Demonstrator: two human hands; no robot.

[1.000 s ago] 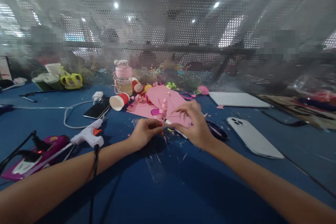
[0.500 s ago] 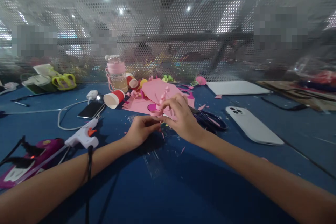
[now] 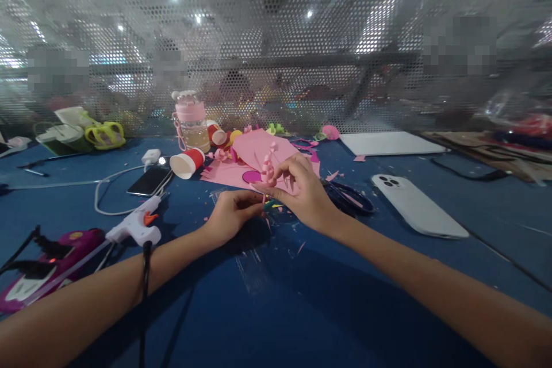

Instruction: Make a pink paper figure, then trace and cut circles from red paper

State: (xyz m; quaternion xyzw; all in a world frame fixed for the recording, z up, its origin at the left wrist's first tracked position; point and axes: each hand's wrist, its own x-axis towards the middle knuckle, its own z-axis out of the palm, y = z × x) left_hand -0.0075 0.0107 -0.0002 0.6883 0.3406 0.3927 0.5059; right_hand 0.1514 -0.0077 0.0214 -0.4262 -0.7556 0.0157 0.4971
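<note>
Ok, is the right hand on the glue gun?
No, the right hand is at the curled pink paper, away from the glue gun.

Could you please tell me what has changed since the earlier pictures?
The right hand has moved left to the pink paper curl, which it now touches; a firm grip can't be told. The left hand stays just below the curl. The glue gun and white phone lie as before.

Near the far edge of the table [image 3: 241, 328] a bottle [image 3: 192, 126] stands behind a cup [image 3: 187, 163], left of paper sheets [image 3: 252, 149], a paper strip [image 3: 268, 167] before those, a phone [image 3: 416, 206] further right.
</note>
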